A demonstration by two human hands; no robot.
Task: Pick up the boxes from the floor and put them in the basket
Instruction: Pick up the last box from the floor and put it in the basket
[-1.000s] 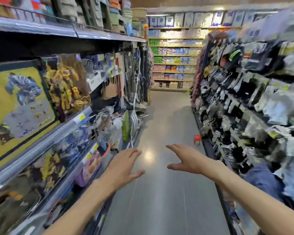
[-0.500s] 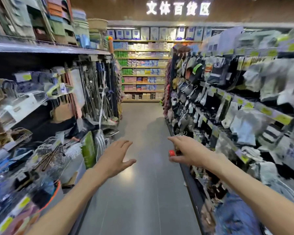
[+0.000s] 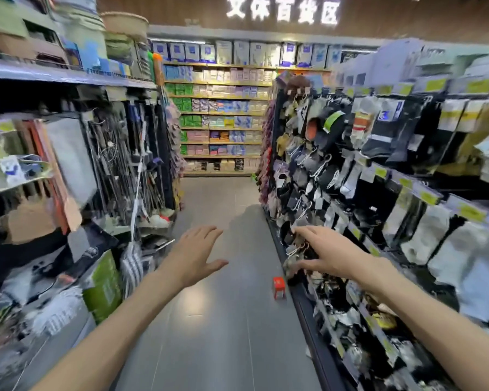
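Head view shows you further down the aisle than a second ago: the toy shelving that filled the left side has slid out of sight, and the hanging brooms and mops now stand there. The red box (image 3: 278,287) on the floor (image 3: 223,334), which sat small and far ahead, then was half hidden by your right hand, is now close and in plain sight. That means the approach is nearly finished and you are, by my reading, about to stoop for it.

Both of your hands are empty, fingers spread and held apart. The box sits on the floor just beside the foot of the right-hand rack (image 3: 378,221), below and a little left of your right hand (image 3: 331,251), well right of your left hand (image 3: 195,255). No basket is in sight.
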